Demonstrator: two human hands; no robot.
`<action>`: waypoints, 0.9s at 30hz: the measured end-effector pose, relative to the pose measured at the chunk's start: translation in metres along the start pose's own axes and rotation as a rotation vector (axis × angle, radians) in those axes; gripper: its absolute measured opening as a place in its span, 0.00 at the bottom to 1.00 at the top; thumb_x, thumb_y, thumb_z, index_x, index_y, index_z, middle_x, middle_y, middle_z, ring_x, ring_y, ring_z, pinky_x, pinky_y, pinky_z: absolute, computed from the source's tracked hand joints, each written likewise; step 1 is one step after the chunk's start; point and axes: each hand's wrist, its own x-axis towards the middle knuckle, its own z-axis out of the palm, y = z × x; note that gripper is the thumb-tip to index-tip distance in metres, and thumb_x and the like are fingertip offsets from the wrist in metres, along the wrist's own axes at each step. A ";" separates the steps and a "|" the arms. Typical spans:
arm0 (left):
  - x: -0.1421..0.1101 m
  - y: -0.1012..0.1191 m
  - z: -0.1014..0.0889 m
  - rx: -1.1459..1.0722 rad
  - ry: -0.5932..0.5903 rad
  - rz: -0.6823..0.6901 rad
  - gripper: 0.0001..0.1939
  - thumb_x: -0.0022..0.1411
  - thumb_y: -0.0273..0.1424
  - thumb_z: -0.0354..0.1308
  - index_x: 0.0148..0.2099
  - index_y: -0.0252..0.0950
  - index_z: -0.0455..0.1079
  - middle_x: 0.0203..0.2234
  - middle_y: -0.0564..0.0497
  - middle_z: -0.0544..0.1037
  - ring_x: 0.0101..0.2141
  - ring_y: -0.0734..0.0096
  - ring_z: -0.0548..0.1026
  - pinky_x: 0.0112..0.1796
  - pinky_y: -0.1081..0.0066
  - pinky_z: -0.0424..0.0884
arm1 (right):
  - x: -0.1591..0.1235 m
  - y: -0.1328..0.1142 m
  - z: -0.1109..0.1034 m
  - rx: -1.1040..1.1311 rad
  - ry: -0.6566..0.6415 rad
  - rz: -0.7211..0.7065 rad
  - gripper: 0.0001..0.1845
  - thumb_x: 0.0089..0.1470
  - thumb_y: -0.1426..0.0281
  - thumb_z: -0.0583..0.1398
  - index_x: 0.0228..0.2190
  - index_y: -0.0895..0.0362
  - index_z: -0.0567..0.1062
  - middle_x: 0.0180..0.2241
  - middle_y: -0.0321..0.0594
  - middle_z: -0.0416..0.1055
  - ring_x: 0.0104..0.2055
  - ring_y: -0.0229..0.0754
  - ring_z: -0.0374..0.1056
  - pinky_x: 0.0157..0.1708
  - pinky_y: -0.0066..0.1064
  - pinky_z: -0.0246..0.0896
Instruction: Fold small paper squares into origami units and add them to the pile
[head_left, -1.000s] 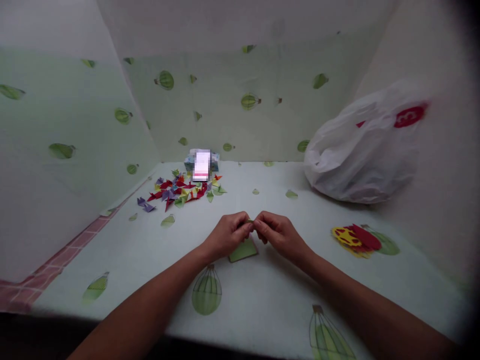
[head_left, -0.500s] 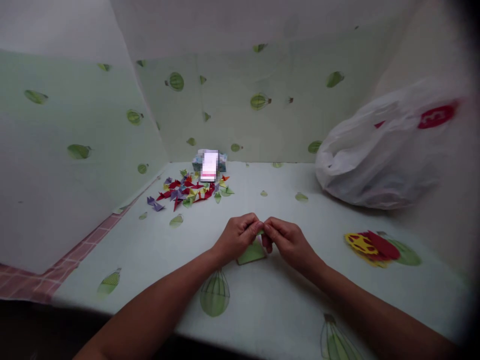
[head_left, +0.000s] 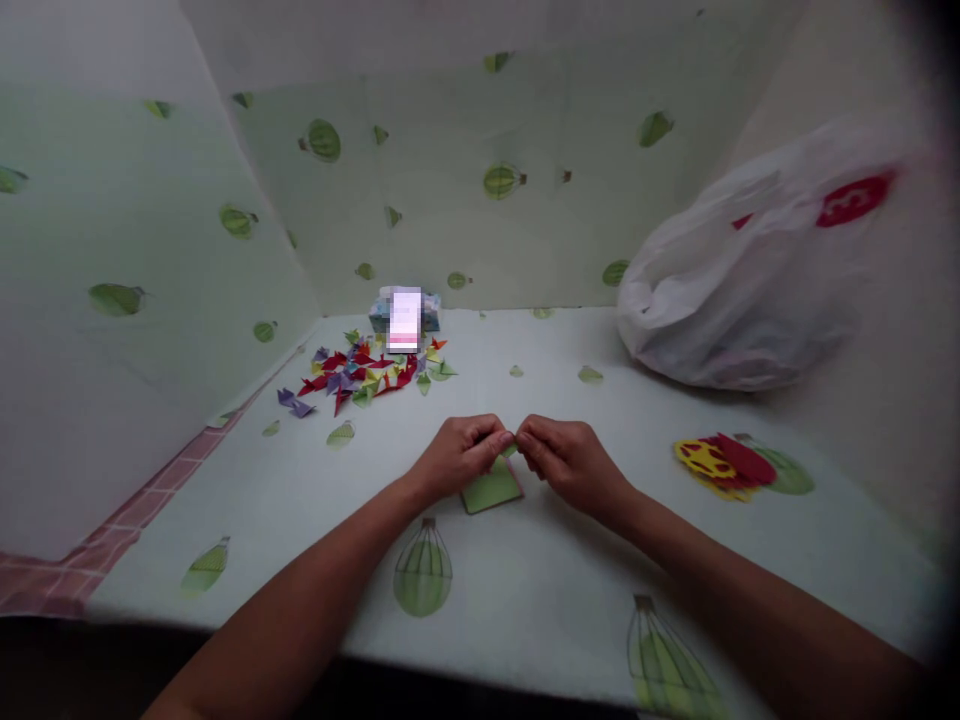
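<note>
My left hand and my right hand meet fingertip to fingertip just above the table, both pinched on a small piece of green paper that is almost hidden between them. Under the hands lies a small stack of green paper squares flat on the tablecloth.
A pile of small folded paper pieces in red, purple, yellow and green lies at the back left, with a small box behind it. A white plastic bag sits at the back right. Red and yellow papers lie to the right.
The hands stay together pinching the paper, with only small finger shifts. The camera view has shifted slightly.
</note>
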 end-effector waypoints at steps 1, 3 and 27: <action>0.001 -0.001 -0.001 0.006 -0.021 0.008 0.16 0.66 0.38 0.53 0.28 0.35 0.66 0.18 0.56 0.68 0.22 0.76 0.64 0.27 0.74 0.59 | 0.001 0.000 0.000 0.019 0.002 0.018 0.17 0.62 0.68 0.54 0.21 0.55 0.65 0.18 0.33 0.64 0.20 0.34 0.59 0.25 0.28 0.52; 0.002 -0.001 -0.003 0.013 -0.010 0.033 0.15 0.66 0.37 0.53 0.28 0.35 0.67 0.19 0.56 0.69 0.23 0.76 0.65 0.28 0.74 0.60 | 0.002 0.000 0.000 0.122 0.018 0.093 0.14 0.62 0.68 0.54 0.24 0.56 0.69 0.20 0.34 0.69 0.22 0.35 0.63 0.26 0.27 0.55; 0.002 0.001 0.002 0.036 -0.120 -0.062 0.12 0.62 0.37 0.55 0.29 0.35 0.68 0.20 0.57 0.64 0.25 0.75 0.61 0.27 0.73 0.56 | 0.000 0.007 0.000 -0.057 0.001 -0.034 0.13 0.61 0.69 0.54 0.23 0.55 0.65 0.19 0.33 0.64 0.21 0.35 0.57 0.25 0.28 0.50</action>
